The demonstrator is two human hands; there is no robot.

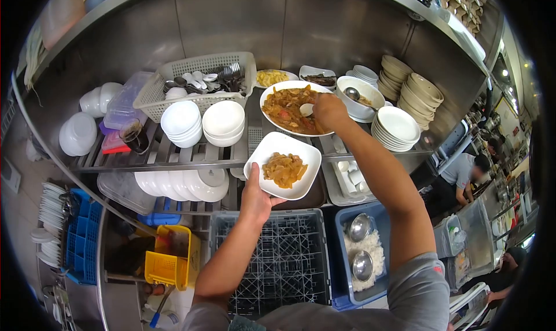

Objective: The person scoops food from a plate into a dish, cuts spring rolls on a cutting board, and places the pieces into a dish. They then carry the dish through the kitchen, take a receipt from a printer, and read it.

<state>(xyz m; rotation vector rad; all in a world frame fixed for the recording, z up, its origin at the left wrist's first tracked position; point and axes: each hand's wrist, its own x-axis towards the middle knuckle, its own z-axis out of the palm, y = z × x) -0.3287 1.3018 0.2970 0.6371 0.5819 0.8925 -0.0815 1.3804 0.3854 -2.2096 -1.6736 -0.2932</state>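
Observation:
My left hand (258, 197) is closed on the lower left rim of a white square plate (267, 187), its thumb over the edge. A heap of brown-orange stewed food (285, 170) lies in the plate's middle. Just beyond it, on the shelf, stands a large white serving dish (270, 90) of similar stew with red pieces. My right hand (330, 112) reaches over that dish's right side, closed on a white spoon (307, 109) whose bowl end touches the stew. Most of the spoon's handle is hidden by my fingers.
Bowls (223, 121) and a cutlery basket (156, 93) stand left. To the right are a bowl with a ladle (353, 94), stacked plates (397, 126) and beige bowls (421, 97). Below sit a grey rack (272, 255) and a blue rice bin (341, 215). A person (463, 171) works far right.

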